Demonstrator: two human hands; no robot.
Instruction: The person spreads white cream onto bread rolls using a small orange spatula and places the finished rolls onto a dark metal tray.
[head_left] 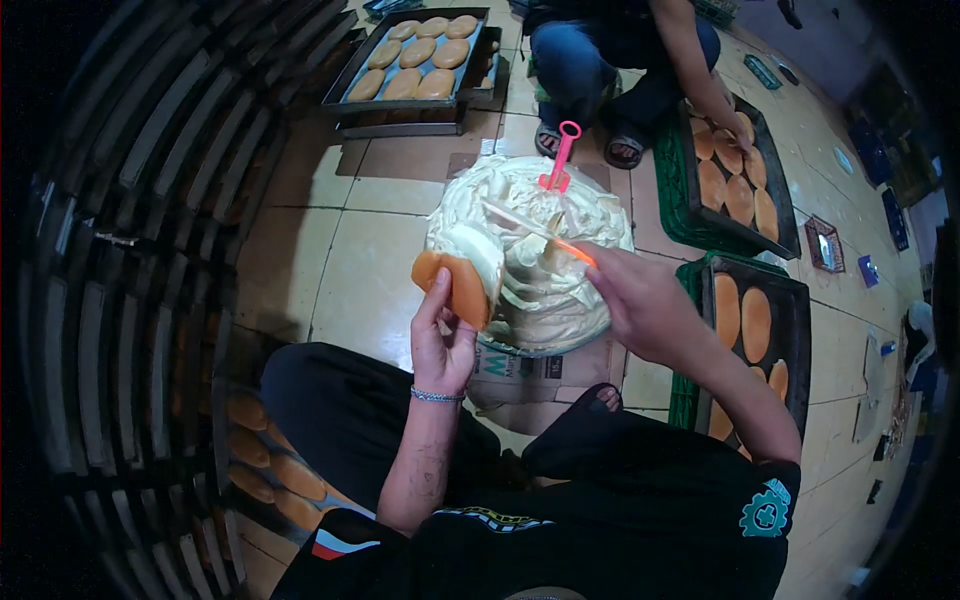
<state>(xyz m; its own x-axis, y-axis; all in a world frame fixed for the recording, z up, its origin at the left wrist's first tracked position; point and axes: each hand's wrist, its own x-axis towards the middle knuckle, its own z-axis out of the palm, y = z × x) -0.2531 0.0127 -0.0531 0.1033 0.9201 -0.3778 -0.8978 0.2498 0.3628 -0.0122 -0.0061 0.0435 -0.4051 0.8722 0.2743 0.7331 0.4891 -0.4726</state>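
Left hand: our left hand [442,340] is in the centre of the frame, fingers closed around a bun [455,285]; the thumb lies on the bun's brown crust.
Bun: it is orange-brown, split open, and its cut side carries a layer of pale cream; it is held just at the left edge of the cream tub.
Right hand: our right hand [645,305] is at centre right, fingers pinched together on the orange handle of a spreader [535,232]; the pale blade points left, over the cream.
Cream tub: a big round tub [540,345] full of whitish cream [530,270] stands on the tiled floor in the middle of the frame, just beyond our knees.
Pink tool: a pink plastic tool [562,155] stands upright in the cream at the far side.
Trays: one dark tray of buns [415,55] is in the upper left, a second tray [790,310] lies at the right beside our arm.
Other person: at the top right, another person's hand [738,125] touches the buns on a third tray [775,215].
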